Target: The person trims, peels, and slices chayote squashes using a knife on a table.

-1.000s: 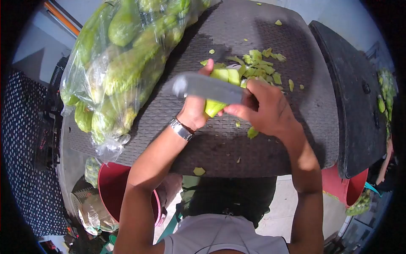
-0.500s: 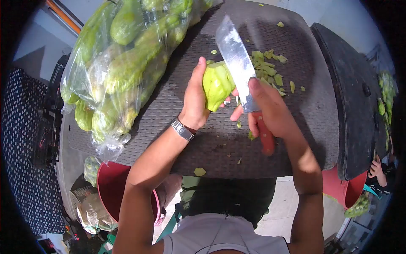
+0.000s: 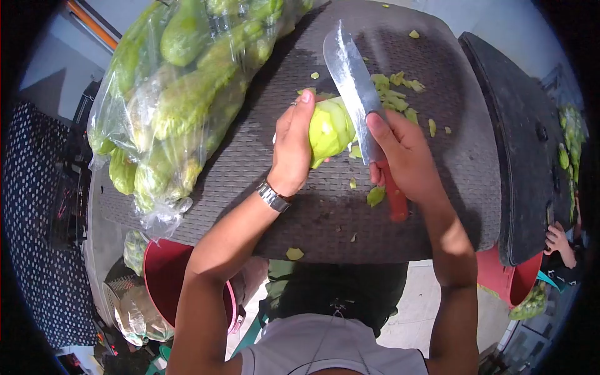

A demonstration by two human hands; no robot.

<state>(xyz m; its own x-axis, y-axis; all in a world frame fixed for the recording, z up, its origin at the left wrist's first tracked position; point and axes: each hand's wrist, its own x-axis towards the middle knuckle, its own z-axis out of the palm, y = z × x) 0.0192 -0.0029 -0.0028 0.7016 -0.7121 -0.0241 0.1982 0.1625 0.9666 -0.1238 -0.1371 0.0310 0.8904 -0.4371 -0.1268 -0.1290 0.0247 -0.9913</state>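
Chayote (image 3: 330,132) is sitting just above the frame's centre, the left hand (image 3: 292,145) clamping its fingers around it and hiding its left side. To its right, the right hand (image 3: 406,150) is wrapping its fingers tightly around the knife (image 3: 356,100) where blade meets handle, some fingertips being hidden, while the blade is overlapping scattered peelings (image 3: 394,100). Upper left, a clear plastic bag (image 3: 197,109) of chayotes is running out of the frame, glare obscuring parts.

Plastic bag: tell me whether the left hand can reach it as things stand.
Probably yes, though the left hand holds a green vegetable and would likely need to set it down. Only tabletop shows between that hand and the plastic bag.
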